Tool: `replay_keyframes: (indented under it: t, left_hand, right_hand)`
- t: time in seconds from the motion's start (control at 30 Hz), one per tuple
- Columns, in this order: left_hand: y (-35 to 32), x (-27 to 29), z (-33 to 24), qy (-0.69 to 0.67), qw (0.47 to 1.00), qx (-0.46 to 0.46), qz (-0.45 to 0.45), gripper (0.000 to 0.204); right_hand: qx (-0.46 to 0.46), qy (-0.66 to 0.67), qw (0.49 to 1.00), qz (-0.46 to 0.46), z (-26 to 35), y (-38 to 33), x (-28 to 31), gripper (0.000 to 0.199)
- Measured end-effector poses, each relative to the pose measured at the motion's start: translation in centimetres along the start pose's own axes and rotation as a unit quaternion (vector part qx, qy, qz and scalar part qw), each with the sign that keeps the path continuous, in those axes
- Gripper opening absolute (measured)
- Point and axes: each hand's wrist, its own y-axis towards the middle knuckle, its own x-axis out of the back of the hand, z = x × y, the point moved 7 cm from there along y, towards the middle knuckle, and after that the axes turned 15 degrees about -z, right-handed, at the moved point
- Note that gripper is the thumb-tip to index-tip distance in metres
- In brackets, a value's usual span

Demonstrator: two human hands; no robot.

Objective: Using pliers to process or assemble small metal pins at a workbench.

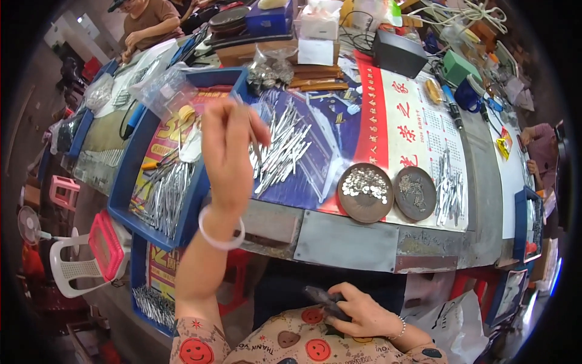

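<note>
Left hand (229,145), fingers pinching a slim grey strip (257,147) (blurred); right hand (361,315), fingers clamping a dark object (319,297) beyond the desk's front edge (348,262).

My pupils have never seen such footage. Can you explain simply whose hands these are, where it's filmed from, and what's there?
No machine here: these are one person's bare hands. The single picture comes from a fisheye camera on their head, looking down, so straight edges bend near the rim. The left hand is raised over the table; it is blurred, but seems to pinch something thin. The right hand, lower down, holds a dark object I cannot identify. On the table are loose silvery strips, a blue tray of similar pieces, and two round brown dishes of small bits.
</note>
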Motion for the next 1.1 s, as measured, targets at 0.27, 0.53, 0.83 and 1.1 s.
replay_keyframes:
  t: [0.27,0.53,0.83,1.1]
  left_hand:
    - [-14.0,3.0,2.2,-0.031,0.988,0.114,0.101,0.01]
    - [-14.5,3.4,3.0,-0.1,0.981,0.105,0.125,0.022]
    - [-13.8,3.4,3.1,-0.115,0.981,0.088,0.131,0.01]
    - [-14.9,4.2,1.4,-0.145,0.968,0.196,0.063,0.006]
  right_hand:
    - [0.05,-0.128,0.985,-0.1,2.3,3.8,2.7,0.023]
    - [0.229,-0.262,0.924,-0.158,9.8,8.9,5.9,0.025]
    - [0.172,-0.29,0.933,-0.127,10.4,10.1,6.4,0.023]
    - [0.086,-0.306,0.946,-0.069,8.3,9.3,6.0,0.026]
